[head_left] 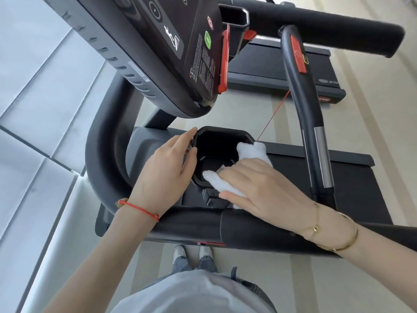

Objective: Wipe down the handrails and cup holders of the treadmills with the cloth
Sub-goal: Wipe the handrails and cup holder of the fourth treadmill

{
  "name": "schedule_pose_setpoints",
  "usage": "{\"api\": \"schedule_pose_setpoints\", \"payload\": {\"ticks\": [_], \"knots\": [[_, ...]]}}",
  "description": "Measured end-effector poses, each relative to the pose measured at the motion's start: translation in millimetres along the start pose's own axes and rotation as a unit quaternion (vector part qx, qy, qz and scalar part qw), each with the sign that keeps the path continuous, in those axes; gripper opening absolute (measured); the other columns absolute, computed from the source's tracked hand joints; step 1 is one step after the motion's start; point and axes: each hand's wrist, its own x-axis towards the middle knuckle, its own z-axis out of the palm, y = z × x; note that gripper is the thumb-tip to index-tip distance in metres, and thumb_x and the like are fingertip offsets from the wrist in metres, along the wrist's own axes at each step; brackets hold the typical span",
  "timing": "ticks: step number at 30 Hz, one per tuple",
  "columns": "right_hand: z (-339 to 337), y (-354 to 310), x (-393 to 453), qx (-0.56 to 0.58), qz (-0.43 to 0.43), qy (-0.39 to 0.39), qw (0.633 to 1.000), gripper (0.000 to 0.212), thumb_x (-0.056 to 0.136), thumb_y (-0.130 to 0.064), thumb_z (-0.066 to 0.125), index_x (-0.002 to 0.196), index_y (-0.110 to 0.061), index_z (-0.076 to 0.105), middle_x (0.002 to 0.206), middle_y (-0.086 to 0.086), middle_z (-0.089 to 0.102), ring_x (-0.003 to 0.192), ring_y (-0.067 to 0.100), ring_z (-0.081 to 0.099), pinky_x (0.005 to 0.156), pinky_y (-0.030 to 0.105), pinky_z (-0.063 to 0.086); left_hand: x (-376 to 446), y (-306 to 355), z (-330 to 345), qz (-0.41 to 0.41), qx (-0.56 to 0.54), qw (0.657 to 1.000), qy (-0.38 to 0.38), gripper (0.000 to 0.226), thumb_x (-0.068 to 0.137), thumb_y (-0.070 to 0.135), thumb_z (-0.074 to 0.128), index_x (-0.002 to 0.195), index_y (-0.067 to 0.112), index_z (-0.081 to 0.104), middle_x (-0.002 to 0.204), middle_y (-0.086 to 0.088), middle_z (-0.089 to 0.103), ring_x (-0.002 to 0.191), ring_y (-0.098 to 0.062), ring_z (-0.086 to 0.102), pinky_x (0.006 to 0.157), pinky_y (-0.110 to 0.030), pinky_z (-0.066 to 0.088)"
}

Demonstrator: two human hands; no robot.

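right hand (259,188) presses a fluffy white cloth (228,179) into the black plastic cup holder (222,134), fingers flat; left hand (167,168), fingers relaxed, steadies its rim.

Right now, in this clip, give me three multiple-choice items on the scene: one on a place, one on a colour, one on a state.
1. Where does the white cloth lie?
A. Over the rim of the cup holder
B. On the floor
C. On the console

2. What colour is the cord around the left wrist?
A. Blue
B. Red
C. Green

3. What is the left hand doing?
A. Gripping the cloth
B. Hanging at the person's side
C. Resting against the cup holder's edge, fingers straight

Answers:
1 A, the cloth drapes into the holder under the right hand.
2 B, the wrist cord is red.
3 C, its fingers lie straight along the holder's left rim.
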Motion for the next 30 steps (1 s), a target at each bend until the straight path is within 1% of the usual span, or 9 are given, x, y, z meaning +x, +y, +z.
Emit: {"api": "schedule_pose_setpoints", "payload": {"ticks": [5, 10, 14, 16, 18, 21, 25, 28, 30], "knots": [[-4, 8, -20, 0.008, 0.121, 0.091, 0.989, 0.036, 0.095, -0.032, 0.044, 0.112, -0.003, 0.057, 0.103, 0.011, 0.055, 0.096, 0.025, 0.043, 0.084, 0.038, 0.038, -1, -2, 2, 0.003, 0.000, 1.000, 0.003, 0.046, 0.101, 0.025, 0.043, 0.147, 0.017, 0.042, 0.106, 0.001, 0.063, 0.093, -0.019, 0.059, 0.083, -0.041, 0.051], [-9, 19, -3, 0.033, 0.241, 0.215, 0.946, 0.043, 0.101, -0.037, 0.035, 0.126, -0.003, 0.045, 0.117, 0.013, 0.046, 0.105, 0.020, 0.035, 0.092, 0.021, 0.024, -1, -3, 4, 0.007, 0.005, 1.000, 0.009, 0.046, 0.100, 0.027, 0.041, 0.145, 0.018, 0.044, 0.105, 0.001, 0.063, 0.093, -0.019, 0.060, 0.082, -0.038, 0.051], [8, 21, 20, 0.155, 0.250, 0.069, 0.953, 0.045, 0.102, -0.032, 0.036, 0.138, -0.006, 0.038, 0.136, 0.010, 0.035, 0.125, 0.022, 0.034, 0.109, 0.030, 0.027, -2, -3, 4, 0.011, 0.004, 1.000, 0.009, 0.046, 0.100, 0.026, 0.042, 0.145, 0.017, 0.044, 0.108, 0.001, 0.063, 0.092, -0.020, 0.060, 0.083, -0.039, 0.051], [10, 28, 26, 0.221, 0.232, 0.018, 0.947, 0.044, 0.104, -0.034, 0.031, 0.141, -0.011, 0.037, 0.140, 0.003, 0.033, 0.129, 0.018, 0.031, 0.111, 0.028, 0.023, -2, -3, 4, 0.009, 0.003, 1.000, 0.007, 0.046, 0.100, 0.027, 0.041, 0.145, 0.016, 0.044, 0.108, 0.001, 0.063, 0.092, -0.020, 0.060, 0.083, -0.040, 0.051], [5, 39, 39, 0.227, 0.206, 0.006, 0.952, 0.040, 0.106, -0.031, 0.028, 0.138, -0.013, 0.044, 0.134, -0.001, 0.041, 0.124, 0.010, 0.033, 0.109, 0.025, 0.023, -1, -2, 4, 0.006, 0.002, 1.000, 0.002, 0.047, 0.100, 0.027, 0.040, 0.145, 0.017, 0.043, 0.108, 0.000, 0.063, 0.093, -0.020, 0.060, 0.084, -0.041, 0.052], [-3, 54, 71, 0.253, 0.187, -0.047, 0.948, 0.031, 0.105, -0.024, 0.037, 0.127, -0.015, 0.058, 0.124, -0.004, 0.058, 0.117, 0.012, 0.049, 0.105, 0.031, 0.035, -1, -1, 3, -0.001, 0.003, 1.000, -0.002, 0.047, 0.100, 0.027, 0.040, 0.146, 0.019, 0.042, 0.106, 0.000, 0.062, 0.092, -0.020, 0.060, 0.084, -0.041, 0.052], [2, 68, 60, 0.301, 0.205, -0.031, 0.931, 0.028, 0.095, -0.023, 0.059, 0.123, -0.029, 0.062, 0.123, -0.020, 0.061, 0.119, 0.004, 0.053, 0.109, 0.027, 0.036, -2, 1, 1, -0.005, -0.003, 1.000, -0.001, 0.046, 0.100, 0.025, 0.043, 0.145, 0.018, 0.044, 0.107, 0.000, 0.063, 0.092, -0.020, 0.061, 0.084, -0.042, 0.052], [6, 74, 40, 0.333, 0.220, -0.008, 0.917, 0.036, 0.092, -0.024, 0.064, 0.127, -0.032, 0.058, 0.127, -0.019, 0.060, 0.121, 0.003, 0.051, 0.109, 0.028, 0.036, -2, 2, 2, -0.013, -0.005, 1.000, 0.002, 0.046, 0.100, 0.026, 0.042, 0.146, 0.019, 0.043, 0.110, 0.002, 0.062, 0.096, -0.019, 0.061, 0.086, -0.041, 0.051], [6, 74, 53, 0.307, 0.194, -0.023, 0.932, 0.036, 0.092, -0.023, 0.065, 0.126, -0.031, 0.057, 0.126, -0.018, 0.059, 0.118, 0.004, 0.052, 0.106, 0.027, 0.036, -1, 2, 2, -0.016, -0.003, 1.000, 0.003, 0.046, 0.100, 0.025, 0.044, 0.145, 0.020, 0.043, 0.110, 0.002, 0.062, 0.096, -0.018, 0.061, 0.085, -0.038, 0.050]]}}
